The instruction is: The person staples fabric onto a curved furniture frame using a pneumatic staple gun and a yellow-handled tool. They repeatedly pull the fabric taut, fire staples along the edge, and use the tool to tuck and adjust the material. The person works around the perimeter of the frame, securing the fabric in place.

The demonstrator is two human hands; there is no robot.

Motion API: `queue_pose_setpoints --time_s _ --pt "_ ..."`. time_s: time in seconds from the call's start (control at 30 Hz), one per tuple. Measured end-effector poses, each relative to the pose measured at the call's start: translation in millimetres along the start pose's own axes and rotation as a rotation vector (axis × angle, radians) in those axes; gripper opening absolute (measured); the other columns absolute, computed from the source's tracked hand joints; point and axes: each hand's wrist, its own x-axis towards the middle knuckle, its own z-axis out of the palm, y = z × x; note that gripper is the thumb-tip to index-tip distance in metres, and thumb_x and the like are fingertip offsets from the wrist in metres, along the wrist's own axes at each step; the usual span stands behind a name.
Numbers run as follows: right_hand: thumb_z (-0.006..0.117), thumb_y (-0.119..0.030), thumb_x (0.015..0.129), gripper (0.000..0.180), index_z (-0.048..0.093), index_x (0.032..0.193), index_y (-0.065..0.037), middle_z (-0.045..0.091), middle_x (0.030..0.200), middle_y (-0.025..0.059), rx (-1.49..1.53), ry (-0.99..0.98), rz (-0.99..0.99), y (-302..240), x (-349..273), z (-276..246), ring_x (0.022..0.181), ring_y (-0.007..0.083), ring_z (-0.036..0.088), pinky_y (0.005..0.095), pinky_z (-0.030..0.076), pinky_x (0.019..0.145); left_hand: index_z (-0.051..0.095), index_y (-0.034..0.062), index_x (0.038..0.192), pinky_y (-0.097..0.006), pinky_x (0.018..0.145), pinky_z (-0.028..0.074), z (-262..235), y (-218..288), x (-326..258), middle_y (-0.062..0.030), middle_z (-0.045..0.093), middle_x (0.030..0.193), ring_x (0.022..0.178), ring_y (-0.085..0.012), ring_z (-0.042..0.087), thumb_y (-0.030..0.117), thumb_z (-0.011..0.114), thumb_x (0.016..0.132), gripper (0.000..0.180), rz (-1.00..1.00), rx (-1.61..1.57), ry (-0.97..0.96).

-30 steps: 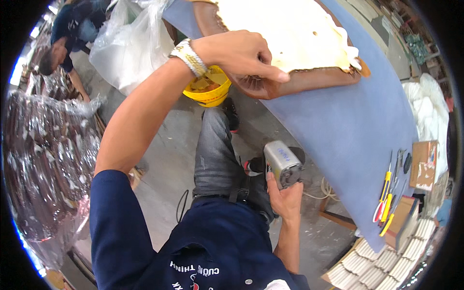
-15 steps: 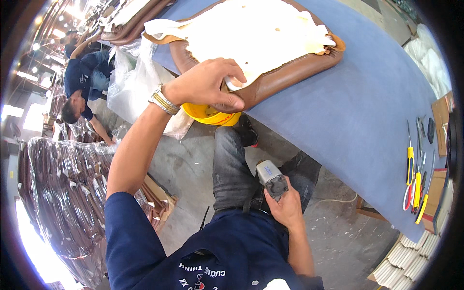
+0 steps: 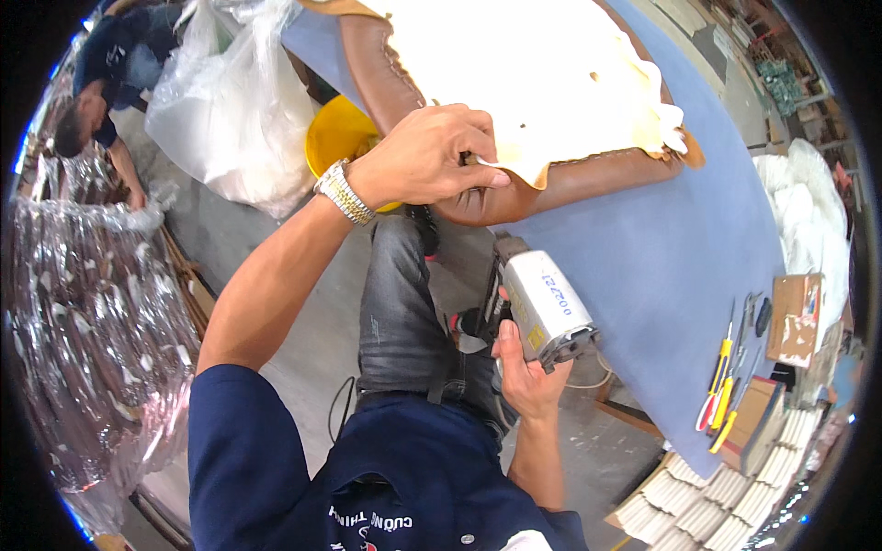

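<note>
My left hand [image 3: 427,154], with a metal watch on its wrist, presses down on the near corner of a brown leather cushion cover [image 3: 588,179] and pinches the edge of its cream lining [image 3: 542,83]. The cover lies upside down on a blue-topped table [image 3: 661,266]. My right hand [image 3: 524,367] holds a grey pneumatic staple gun [image 3: 542,303] just below the table edge. The gun's nose points up toward the cover's corner, close under my left hand.
A yellow bucket [image 3: 335,133] stands on the floor under the table edge. Screwdrivers [image 3: 721,386] and cardboard boxes [image 3: 797,317] lie at the table's right end. A clear plastic bag [image 3: 230,119] and plastic-wrapped goods [image 3: 83,349] are on the left, where another person [image 3: 101,83] bends.
My right hand has raised the staple gun from lap height up toward the cover's corner. My left hand has stayed on the cover's edge while the view shifted.
</note>
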Motion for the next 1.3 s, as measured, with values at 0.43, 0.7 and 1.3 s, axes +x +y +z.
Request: queue_pose_setpoints --time_s 0.43,0.7,1.3 --pt "0.058 0.015 0.093 0.057 0.039 0.145 0.005 0.063 0.132 0.0283 -0.325 0.016 -0.109 -15.9 13.7 35.3 0.085 0.0175 0.067 0.0253 0.051 0.055 0.076 0.0025 0.080 -0.041 0.069 0.053 4.0 -0.8 -1.7 -0.0093 0.066 0.080 0.078 -0.0293 0.067 0.028 0.078 0.085 0.026 -0.068 -0.069 0.048" --pt "0.070 0.005 0.089 0.042 0.057 0.128 0.004 0.068 0.119 0.0205 -0.368 0.045 -0.005 -26.8 31.0 29.8 0.102 0.0330 0.068 0.0421 0.051 0.091 0.076 0.0032 0.080 -0.041 0.067 0.051 6.6 -2.2 -2.1 -0.0081 0.066 0.078 0.075 -0.0291 0.065 0.027 0.078 0.084 0.024 -0.082 -0.048 0.070" --pt "0.064 0.003 0.096 0.033 0.057 0.129 0.006 0.073 0.108 0.0112 -0.383 -0.071 -0.062 -36.3 66.0 1.2 0.076 0.0103 0.063 0.0251 0.052 0.066 0.076 0.0059 0.081 -0.038 0.072 0.052 10.4 -6.4 -13.1 -0.0067 0.067 0.083 0.084 -0.0291 0.066 0.025 0.075 0.086 0.020 -0.024 -0.079 0.108"
